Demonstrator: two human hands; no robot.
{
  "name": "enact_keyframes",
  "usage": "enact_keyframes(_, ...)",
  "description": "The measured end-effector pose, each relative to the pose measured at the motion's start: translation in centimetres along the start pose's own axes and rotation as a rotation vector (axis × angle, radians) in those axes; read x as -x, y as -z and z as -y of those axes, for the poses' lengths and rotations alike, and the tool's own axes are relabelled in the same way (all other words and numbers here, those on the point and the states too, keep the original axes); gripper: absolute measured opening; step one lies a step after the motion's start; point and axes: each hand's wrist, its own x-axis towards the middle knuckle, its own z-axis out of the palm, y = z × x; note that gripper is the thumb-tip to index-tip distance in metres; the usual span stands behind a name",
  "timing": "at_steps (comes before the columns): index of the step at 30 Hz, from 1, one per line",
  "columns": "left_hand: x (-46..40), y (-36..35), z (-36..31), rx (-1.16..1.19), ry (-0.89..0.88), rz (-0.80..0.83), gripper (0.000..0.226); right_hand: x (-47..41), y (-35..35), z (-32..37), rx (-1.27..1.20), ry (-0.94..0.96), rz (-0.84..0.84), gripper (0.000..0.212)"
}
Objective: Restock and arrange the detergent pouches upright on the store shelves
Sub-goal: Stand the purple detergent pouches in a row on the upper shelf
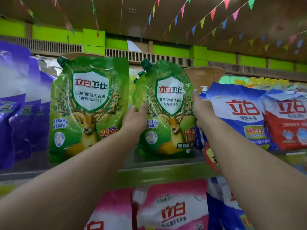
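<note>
both hands clasp one green detergent pouch (167,112) upright on the shelf (159,165): the left hand (134,120) has a closed grip on its left edge, the right hand (201,107) on its right. left of that grip stands a second green pouch (88,107), then purple pouches (20,117); right, blue bags (240,113).

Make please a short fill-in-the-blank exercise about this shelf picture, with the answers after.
1. Both hands hold a green pouch that shows a ____ on its front.
2. The left hand grips the pouch's ____ edge.
3. Right of the right hand stands a ____ and white bag.
4. Pouches on the shelf below are ____.

Answers: deer; left; blue; pink
</note>
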Motion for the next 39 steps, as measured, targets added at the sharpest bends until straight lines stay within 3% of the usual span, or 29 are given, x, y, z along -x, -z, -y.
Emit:
enact_keyframes(3,-0.7,0.1,0.4,0.034,0.011,-0.007,0.06,-0.9,-0.5,0.0,-0.098,0.001,-0.059,0.045)
enact_keyframes(8,-1.5,0.0,0.8,0.151,0.08,-0.035,0.056,-1.6,-1.6,-0.5,-0.272,0.059,-0.202,0.021)
enact_keyframes(14,-1.8,-0.5,0.6,0.182,0.07,-0.071,0.045,-2.5,-2.1,-1.0,-0.227,0.051,-0.304,0.026)
enact_keyframes(21,-1.3,-0.9,0.6,0.221,0.093,-0.106,0.048,-2.1,-1.5,-1.2,-0.225,0.059,-0.267,0.032)
enact_keyframes(26,-0.5,-0.8,0.3,0.243,0.044,-0.117,0.017,-1.5,-0.9,-1.7,-0.092,0.093,-0.214,0.044)
enact_keyframes(32,-0.5,-0.9,0.3,0.419,0.01,-0.11,0.039,-1.0,-0.5,-1.9,0.013,0.14,-0.213,0.046)
enact_keyframes(36,0.1,-1.0,0.2,0.369,0.074,-0.171,0.047,0.3,-0.8,-1.7,-0.029,0.108,-0.196,0.038)
enact_keyframes(39,1.0,-1.2,0.1,0.279,0.046,-0.192,0.046,1.5,-1.1,-2.0,-0.007,0.123,-0.174,0.05)
